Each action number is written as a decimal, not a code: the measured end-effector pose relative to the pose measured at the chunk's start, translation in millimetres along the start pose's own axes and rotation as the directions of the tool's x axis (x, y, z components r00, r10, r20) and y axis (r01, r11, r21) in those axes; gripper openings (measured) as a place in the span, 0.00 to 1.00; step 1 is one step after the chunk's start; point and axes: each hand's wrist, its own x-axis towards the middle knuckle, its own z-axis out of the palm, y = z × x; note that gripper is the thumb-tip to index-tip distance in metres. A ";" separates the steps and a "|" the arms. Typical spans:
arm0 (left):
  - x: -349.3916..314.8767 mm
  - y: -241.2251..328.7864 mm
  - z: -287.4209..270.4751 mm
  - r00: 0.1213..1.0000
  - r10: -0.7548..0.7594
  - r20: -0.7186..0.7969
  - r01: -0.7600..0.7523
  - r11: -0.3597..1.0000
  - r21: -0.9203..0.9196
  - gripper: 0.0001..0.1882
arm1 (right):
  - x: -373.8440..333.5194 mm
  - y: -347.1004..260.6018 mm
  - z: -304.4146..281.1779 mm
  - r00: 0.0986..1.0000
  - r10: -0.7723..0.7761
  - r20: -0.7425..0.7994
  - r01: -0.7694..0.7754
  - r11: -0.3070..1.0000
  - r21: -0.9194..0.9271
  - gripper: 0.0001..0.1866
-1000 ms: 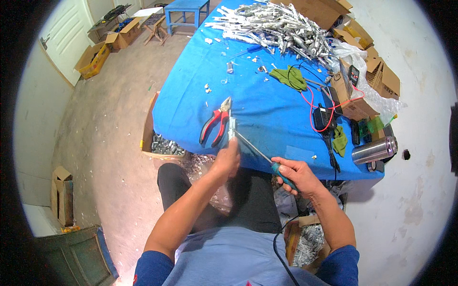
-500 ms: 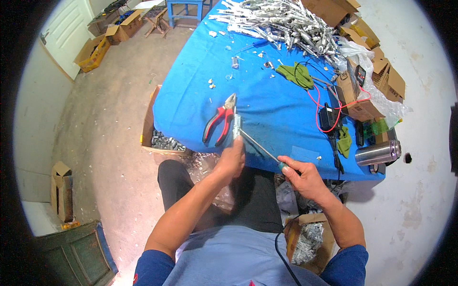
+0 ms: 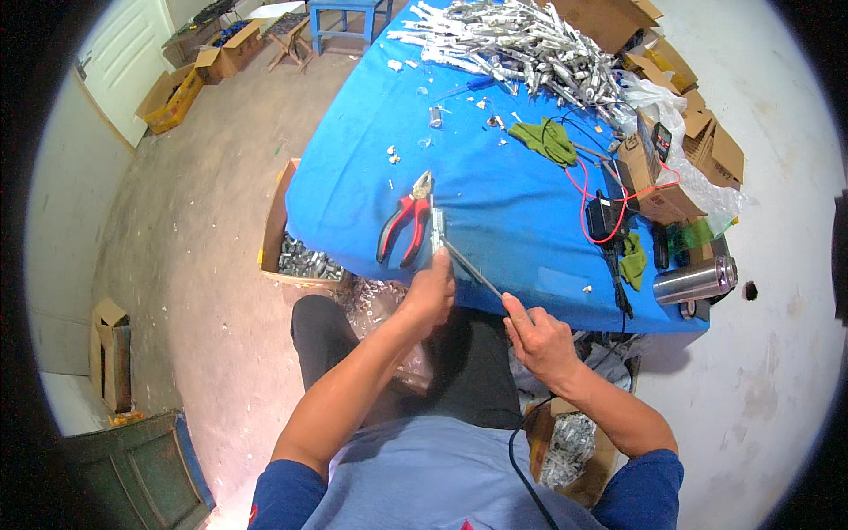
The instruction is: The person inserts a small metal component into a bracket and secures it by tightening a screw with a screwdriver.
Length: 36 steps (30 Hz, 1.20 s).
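Observation:
My left hand is closed on a small grey-white slotted part, held upright at the near edge of the blue-covered table. In my right hand is a screwdriver; my fingers wrap its handle and hide most of it. The metal shaft slants up to the left, its tip at the lower part of the grey-white piece. Just left of that piece lie red-and-black pliers, jaws pointing away from me and handles spread.
A large heap of grey-white parts covers the far table. On the right are a green cloth, a black adapter with red wire, and a steel flask. A carton of small metal cylinders stands at the table's left.
My right hand has shifted slightly left and down and turned over the screwdriver handle, covering more of it. My left hand stays nearly in place with the part.

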 end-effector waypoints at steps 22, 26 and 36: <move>3.6 -8.2 -1.7 1.000 -0.015 0.003 0.014 1.000 0.025 0.35 | 27.4 20.7 -46.4 0.879 0.241 0.410 -0.456 0.672 0.583 0.19; 5.5 -7.9 -5.3 0.999 0.000 0.041 -0.001 1.000 0.021 0.35 | 25.3 23.5 -36.1 0.860 0.256 0.442 -0.498 0.614 0.612 0.19; 0.1 -6.1 -1.4 0.999 -0.041 0.033 0.040 0.999 0.023 0.35 | 22.1 29.4 -42.0 0.709 0.274 0.649 -0.704 0.217 0.677 0.20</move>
